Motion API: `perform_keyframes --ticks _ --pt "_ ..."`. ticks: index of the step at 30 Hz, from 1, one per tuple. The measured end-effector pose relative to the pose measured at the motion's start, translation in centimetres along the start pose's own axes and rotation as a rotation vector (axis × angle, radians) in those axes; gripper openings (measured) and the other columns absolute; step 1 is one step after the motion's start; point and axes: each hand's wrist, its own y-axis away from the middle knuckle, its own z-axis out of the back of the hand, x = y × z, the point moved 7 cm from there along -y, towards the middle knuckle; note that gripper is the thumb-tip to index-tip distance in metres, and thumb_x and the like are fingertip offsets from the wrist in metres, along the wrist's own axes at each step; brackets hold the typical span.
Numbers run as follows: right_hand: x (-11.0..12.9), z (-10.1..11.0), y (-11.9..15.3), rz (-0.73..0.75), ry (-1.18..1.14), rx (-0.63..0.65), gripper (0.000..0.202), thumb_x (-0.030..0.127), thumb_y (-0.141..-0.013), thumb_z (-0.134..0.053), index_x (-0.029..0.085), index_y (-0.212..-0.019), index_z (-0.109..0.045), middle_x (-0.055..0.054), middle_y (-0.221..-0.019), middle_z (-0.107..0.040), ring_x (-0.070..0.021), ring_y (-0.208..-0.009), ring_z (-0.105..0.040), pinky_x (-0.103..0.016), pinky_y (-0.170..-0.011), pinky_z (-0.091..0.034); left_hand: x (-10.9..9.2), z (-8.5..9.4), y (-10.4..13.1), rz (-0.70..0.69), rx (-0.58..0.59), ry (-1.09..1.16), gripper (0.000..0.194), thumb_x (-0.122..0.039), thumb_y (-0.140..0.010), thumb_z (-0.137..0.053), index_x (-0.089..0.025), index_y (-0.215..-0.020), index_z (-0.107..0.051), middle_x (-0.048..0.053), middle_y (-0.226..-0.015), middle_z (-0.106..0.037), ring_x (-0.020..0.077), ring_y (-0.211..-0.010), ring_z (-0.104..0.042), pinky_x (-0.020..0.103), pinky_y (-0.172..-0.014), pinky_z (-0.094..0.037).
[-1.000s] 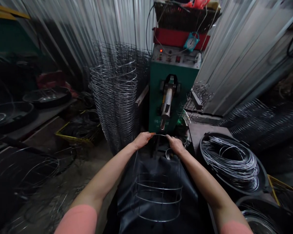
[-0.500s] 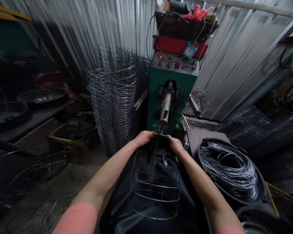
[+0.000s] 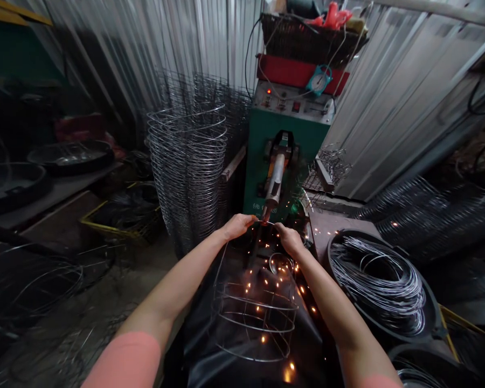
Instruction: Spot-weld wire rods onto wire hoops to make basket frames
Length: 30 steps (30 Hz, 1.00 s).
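Orange sparks (image 3: 262, 280) shower down between both hands, so a weld is being made right now where the electrode (image 3: 271, 188) of the green welder (image 3: 283, 156) meets the top ring of the wire cage (image 3: 254, 318). The left hand (image 3: 236, 226) pinches that ring just left of the electrode tip, fingers closed on the wire; the right hand (image 3: 290, 240) grips the same ring just to the right of it, also clenched on the wire. The cage lies below and behind the hands, over a black apron (image 3: 226, 345), its lower hoops already fixed to the uprights, judging by how squarely they sit.

I judge the work well along on this piece: the lower hoops look joined, and the top ring is at one of its joints; how many joints on it remain cannot be told. Left of the left hand, a tall stack of cages (image 3: 188, 167) stands finished. Right of the right hand, a tub of loose wire rings (image 3: 382, 280) suggests more cages are left to build.
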Motion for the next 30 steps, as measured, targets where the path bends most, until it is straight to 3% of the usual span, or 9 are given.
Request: perform_keyframes --ticks 5,10,17,23,26,28,30 --pt "0.1 0.3 0.0 0.005 0.019 0.026 0.033 0.021 -0.091 -0.03 0.022 -0.118 -0.05 -0.005 -0.085 -0.066 -0.0166 -0.073 -0.059 -0.023 -0.059 -0.033 -0.4 0.4 0.0 0.013 -0.008 0.014 0.032 -0.019 -0.08 -0.039 -0.015 -0.074 -0.07 0.001 -0.069 -0.069 0.012 -0.069 -0.063 0.015 -0.061 -0.046" --pt "0.1 0.2 -0.2 0.008 0.027 0.022 0.033 0.02 -0.09 -0.031 0.022 -0.117 -0.049 -0.005 -0.085 -0.066 -0.0171 -0.073 -0.059 -0.023 -0.058 -0.032 0.3 -0.2 -0.2 0.005 0.049 -0.01 0.026 -0.019 -0.079 -0.05 -0.018 -0.098 -0.067 0.003 -0.091 -0.07 0.0149 -0.084 -0.063 0.021 -0.078 -0.045" --pt "-0.2 0.0 -0.2 -0.002 -0.005 -0.007 0.032 0.021 -0.089 -0.033 0.024 -0.114 -0.052 -0.006 -0.082 -0.067 -0.0187 -0.071 -0.06 -0.024 -0.057 -0.032 0.8 -0.3 -0.5 0.007 0.083 -0.105 0.031 -0.022 -0.081 -0.045 -0.017 -0.106 -0.064 0.005 -0.09 -0.07 0.0186 -0.083 -0.063 0.025 -0.076 -0.044" --pt "-0.9 0.5 -0.2 -0.022 -0.162 -0.023 0.032 0.028 -0.09 -0.035 0.023 -0.116 -0.054 -0.007 -0.094 -0.068 -0.0201 -0.085 -0.062 -0.024 -0.067 -0.04 0.5 -0.4 -0.5 0.041 0.072 -0.031 0.029 -0.02 -0.079 -0.047 -0.018 -0.099 -0.066 0.004 -0.091 -0.07 0.0183 -0.085 -0.062 0.025 -0.078 -0.043" --pt "-3.4 1.9 2.9 -0.036 -0.213 -0.075 0.036 0.032 -0.088 -0.04 0.02 -0.121 -0.051 -0.009 -0.108 -0.064 -0.021 -0.096 -0.06 -0.026 -0.075 -0.043 0.5 -0.1 -0.5 0.088 0.068 0.003 0.028 -0.022 -0.079 -0.047 -0.019 -0.1 -0.067 0.004 -0.093 -0.069 0.0186 -0.088 -0.061 0.025 -0.08 -0.042" --pt "-6.9 2.9 7.3 -0.112 -0.143 -0.118 0.036 0.034 -0.088 -0.042 0.019 -0.118 -0.053 -0.01 -0.107 -0.064 -0.0226 -0.094 -0.06 -0.029 -0.076 -0.045 0.3 0.9 0.1 0.121 0.023 -0.005 0.03 -0.027 -0.079 -0.05 -0.02 -0.104 -0.065 0.005 -0.097 -0.068 0.0197 -0.092 -0.06 0.027 -0.082 -0.042" --pt "-11.3 3.7 13.5 -0.29 -0.01 -0.174 0.03 0.036 -0.089 -0.041 0.021 -0.108 -0.06 -0.011 -0.099 -0.066 -0.023 -0.085 -0.062 -0.032 -0.071 -0.046 0.1 2.6 2.0 0.159 -0.091 0.013 0.036 -0.033 -0.076 -0.055 -0.022 -0.11 -0.062 0.006 -0.099 -0.066 0.0211 -0.095 -0.058 0.029 -0.084 -0.041"
